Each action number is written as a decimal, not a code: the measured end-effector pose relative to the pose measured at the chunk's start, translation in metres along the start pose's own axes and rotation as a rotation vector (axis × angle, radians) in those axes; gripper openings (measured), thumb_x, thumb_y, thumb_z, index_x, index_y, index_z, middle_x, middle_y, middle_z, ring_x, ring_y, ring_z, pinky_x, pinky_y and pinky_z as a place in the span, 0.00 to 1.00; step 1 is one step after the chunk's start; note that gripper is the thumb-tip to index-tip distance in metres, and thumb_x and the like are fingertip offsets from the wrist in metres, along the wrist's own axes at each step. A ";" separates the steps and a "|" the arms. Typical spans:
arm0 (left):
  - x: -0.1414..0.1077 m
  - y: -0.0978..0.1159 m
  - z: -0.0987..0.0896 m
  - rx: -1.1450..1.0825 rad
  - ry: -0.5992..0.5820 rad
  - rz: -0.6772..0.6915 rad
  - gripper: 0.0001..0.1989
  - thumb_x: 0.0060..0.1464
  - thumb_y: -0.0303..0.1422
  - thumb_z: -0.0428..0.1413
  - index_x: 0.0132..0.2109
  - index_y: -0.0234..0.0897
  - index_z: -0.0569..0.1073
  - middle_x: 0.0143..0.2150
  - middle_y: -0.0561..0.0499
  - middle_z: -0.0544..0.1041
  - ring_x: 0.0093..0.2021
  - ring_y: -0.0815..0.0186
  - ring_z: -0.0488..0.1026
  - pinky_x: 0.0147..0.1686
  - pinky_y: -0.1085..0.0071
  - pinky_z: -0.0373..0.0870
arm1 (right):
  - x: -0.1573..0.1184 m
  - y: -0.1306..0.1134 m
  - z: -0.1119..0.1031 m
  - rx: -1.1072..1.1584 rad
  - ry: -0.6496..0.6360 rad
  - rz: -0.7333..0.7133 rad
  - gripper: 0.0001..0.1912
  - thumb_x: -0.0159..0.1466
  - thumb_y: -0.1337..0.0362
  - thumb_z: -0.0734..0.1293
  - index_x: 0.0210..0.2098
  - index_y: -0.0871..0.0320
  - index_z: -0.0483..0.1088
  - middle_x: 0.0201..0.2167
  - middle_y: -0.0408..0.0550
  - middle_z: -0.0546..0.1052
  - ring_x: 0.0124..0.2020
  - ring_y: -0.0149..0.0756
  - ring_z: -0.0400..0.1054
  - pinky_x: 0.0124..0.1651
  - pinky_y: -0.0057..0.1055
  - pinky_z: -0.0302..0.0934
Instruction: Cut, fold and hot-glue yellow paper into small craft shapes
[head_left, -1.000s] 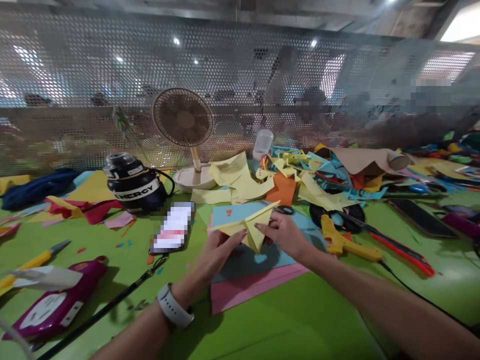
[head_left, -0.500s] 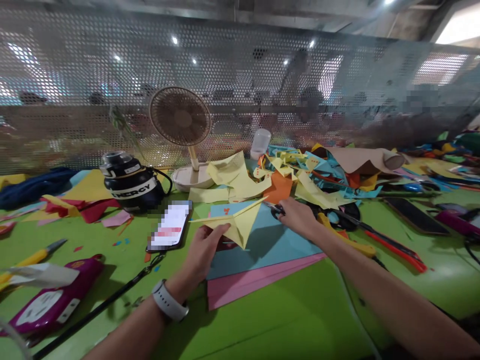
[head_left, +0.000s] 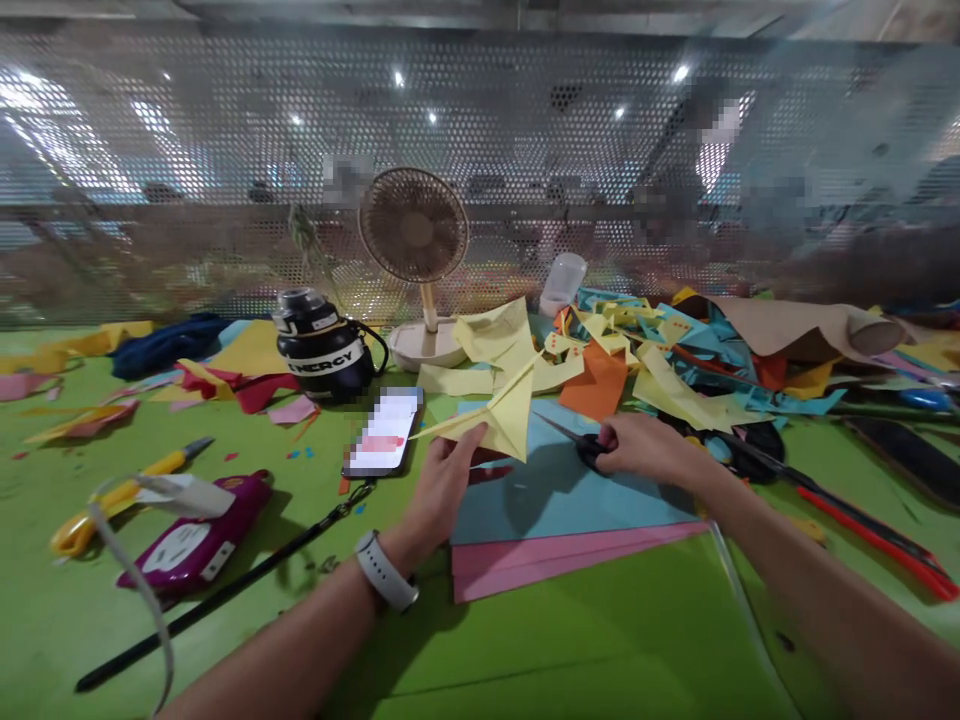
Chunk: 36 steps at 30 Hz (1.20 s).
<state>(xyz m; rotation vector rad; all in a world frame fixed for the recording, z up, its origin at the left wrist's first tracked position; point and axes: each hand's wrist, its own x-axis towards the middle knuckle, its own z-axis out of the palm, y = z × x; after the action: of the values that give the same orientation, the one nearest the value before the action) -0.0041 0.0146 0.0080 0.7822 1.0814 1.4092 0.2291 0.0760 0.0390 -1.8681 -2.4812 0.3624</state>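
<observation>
A folded pale-yellow paper piece [head_left: 512, 412] is now pinched by the left hand [head_left: 448, 475] alone, black-handled metal scissors [head_left: 587, 449] being gripped by the right hand [head_left: 646, 450], two-handed handling apparently paused.

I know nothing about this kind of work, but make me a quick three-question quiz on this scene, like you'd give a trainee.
1. Multiple choice: which thing is the right hand touching?
A) the fan
B) the scissors
C) the black bottle

2. True or false: the blue sheet lies on top of pink sheets.

3. Fill in the blank: the left hand pinches a folded paper coloured ____.

Key: 1. B; 2. True; 3. yellow.
</observation>
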 end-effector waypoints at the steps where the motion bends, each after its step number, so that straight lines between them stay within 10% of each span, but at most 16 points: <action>1: 0.000 0.001 0.000 -0.012 0.016 0.010 0.12 0.47 0.37 0.61 0.35 0.33 0.75 0.32 0.46 0.80 0.31 0.61 0.77 0.32 0.65 0.77 | -0.001 -0.001 0.000 0.069 -0.024 -0.002 0.06 0.49 0.63 0.67 0.26 0.58 0.68 0.26 0.49 0.76 0.27 0.39 0.71 0.25 0.27 0.52; 12: 0.007 0.000 -0.002 -0.152 0.111 -0.008 0.10 0.50 0.35 0.57 0.35 0.31 0.74 0.33 0.46 0.80 0.32 0.62 0.78 0.37 0.64 0.76 | -0.014 -0.025 -0.011 1.035 -0.261 0.097 0.18 0.51 0.53 0.71 0.29 0.59 0.64 0.22 0.43 0.76 0.15 0.24 0.67 0.18 0.20 0.53; 21: 0.010 -0.001 -0.002 -0.220 0.070 0.012 0.09 0.49 0.33 0.56 0.36 0.32 0.74 0.35 0.47 0.81 0.32 0.63 0.77 0.36 0.63 0.76 | -0.039 -0.038 0.008 1.179 -0.492 0.044 0.27 0.53 0.39 0.66 0.26 0.58 0.61 0.18 0.42 0.73 0.13 0.26 0.65 0.16 0.22 0.56; 36: 0.003 0.002 0.003 -0.188 0.070 -0.012 0.10 0.47 0.33 0.57 0.36 0.31 0.73 0.31 0.46 0.80 0.30 0.62 0.77 0.37 0.61 0.75 | -0.054 -0.045 0.021 0.920 -0.490 -0.008 0.22 0.58 0.43 0.64 0.32 0.57 0.61 0.24 0.46 0.75 0.21 0.28 0.66 0.21 0.24 0.56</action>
<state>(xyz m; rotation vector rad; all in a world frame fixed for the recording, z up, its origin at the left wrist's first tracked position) -0.0023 0.0184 0.0108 0.5944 0.9883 1.5124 0.1988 0.0095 0.0341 -1.4468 -1.9137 1.7577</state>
